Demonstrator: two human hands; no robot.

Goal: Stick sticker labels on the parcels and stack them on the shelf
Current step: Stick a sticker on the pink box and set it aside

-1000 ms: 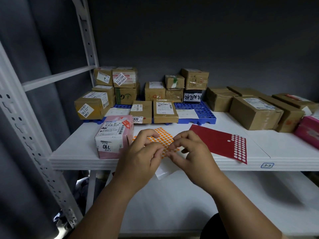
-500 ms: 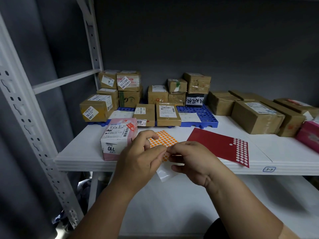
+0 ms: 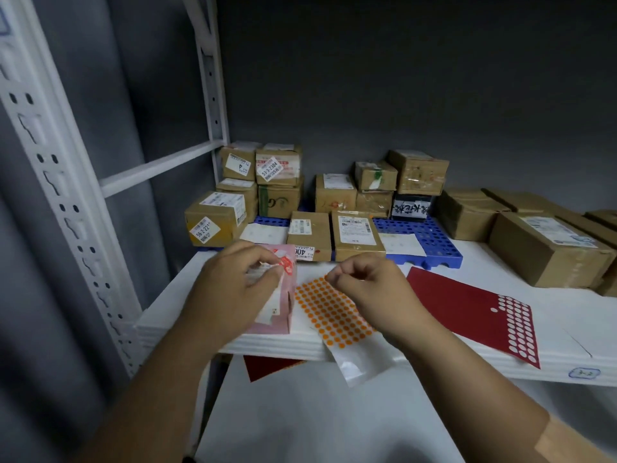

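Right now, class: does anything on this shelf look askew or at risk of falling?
Yes. The orange sticker sheet lies askew, its clear end hanging over the shelf edge; the red sheet's corner pokes past it too.

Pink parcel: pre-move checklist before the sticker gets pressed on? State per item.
1. Pink parcel sits on the white shelf, near the front edge: ok.
2. Left hand is over the parcel's top, fingers curled at it: ok.
3. Sticker on a left fingertip: cannot tell, too small to see.
4. Right hand holds something: cannot tell; its fingers are curled above the orange dot sheet.
5. Orange dot sheet secure: not ok, its clear backing hangs over the shelf's front edge.
6. Red sheet out of the way, right of both hands: ok.
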